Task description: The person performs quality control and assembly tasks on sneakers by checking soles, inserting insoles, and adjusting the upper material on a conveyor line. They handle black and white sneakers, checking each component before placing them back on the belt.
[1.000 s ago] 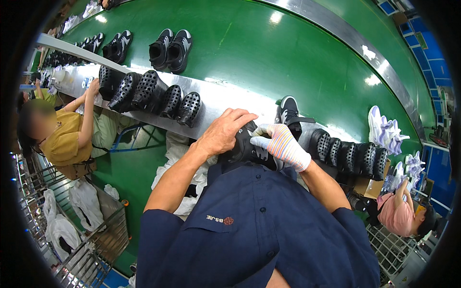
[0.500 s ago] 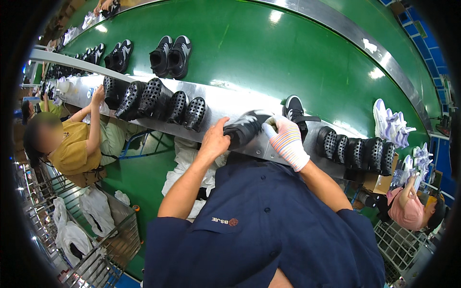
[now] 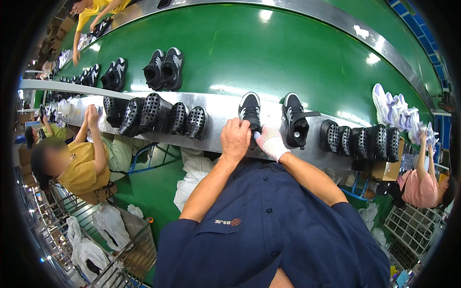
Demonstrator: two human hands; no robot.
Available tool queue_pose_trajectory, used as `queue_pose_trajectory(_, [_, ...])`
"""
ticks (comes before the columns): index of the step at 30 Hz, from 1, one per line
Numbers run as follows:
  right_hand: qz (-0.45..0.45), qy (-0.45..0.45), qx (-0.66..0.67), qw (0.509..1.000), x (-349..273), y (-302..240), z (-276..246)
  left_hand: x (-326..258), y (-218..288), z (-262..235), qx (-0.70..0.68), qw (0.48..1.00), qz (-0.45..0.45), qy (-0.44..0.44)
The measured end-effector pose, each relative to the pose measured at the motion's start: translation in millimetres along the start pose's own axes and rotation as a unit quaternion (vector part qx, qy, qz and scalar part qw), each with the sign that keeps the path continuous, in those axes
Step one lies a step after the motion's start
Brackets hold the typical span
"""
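A black-and-grey sneaker stands on the metal ledge in front of me, its toe pointing away. My bare left hand is closed at the left side of its heel opening, fingers bent over the collar. At the right side of the heel, my right hand, in a white glove with coloured stripes, pinches at the collar. The fingertips and the heel are partly hidden. Just right of my gloved hand, a matching sneaker sits with its strap sticking out to the right.
Black perforated shoe-shaped forms line the ledge at left, with similar forms at right. Black sneakers and white-and-purple shoes sit on the green surface. A seated person in yellow works at left, another in pink at right.
The sneaker, tilted with its toe to the right before, now stands with its toe pointing away. My left hand has moved right to its heel; my gloved hand has shifted down from the toe.
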State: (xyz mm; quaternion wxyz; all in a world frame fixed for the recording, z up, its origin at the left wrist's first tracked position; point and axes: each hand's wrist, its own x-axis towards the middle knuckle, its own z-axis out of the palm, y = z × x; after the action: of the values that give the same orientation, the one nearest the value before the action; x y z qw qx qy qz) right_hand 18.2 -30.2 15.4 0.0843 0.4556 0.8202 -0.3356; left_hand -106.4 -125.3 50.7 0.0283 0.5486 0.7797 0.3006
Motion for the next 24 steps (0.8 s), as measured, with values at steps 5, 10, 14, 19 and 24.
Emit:
queue_pose_trajectory(5, [0.066,-0.017,0.071,0.995,1.3,-4.2,0.1,-13.8,-11.6,21.4,-0.025,0.998,-0.049,0.034])
queue_pose_trajectory(10, [0.071,-0.068,0.198,0.975,-9.4,-2.9,-17.4,-19.8,-3.7,25.9,-0.09,0.985,-0.148,0.002])
queue_pose_trajectory(14, [0.058,0.062,0.179,0.98,-62.9,32.5,-64.9,-9.5,20.6,0.2,-0.044,0.988,-0.146,-0.033])
queue_pose_trajectory(19, [0.126,0.333,0.033,0.934,-68.4,101.8,-81.5,-11.4,56.6,8.1,-0.173,0.982,0.007,-0.079])
queue_pose_trajectory(24, [0.181,0.143,0.224,0.947,-52.1,97.8,-25.6,8.6,88.5,40.9,-0.088,0.976,-0.007,-0.197])
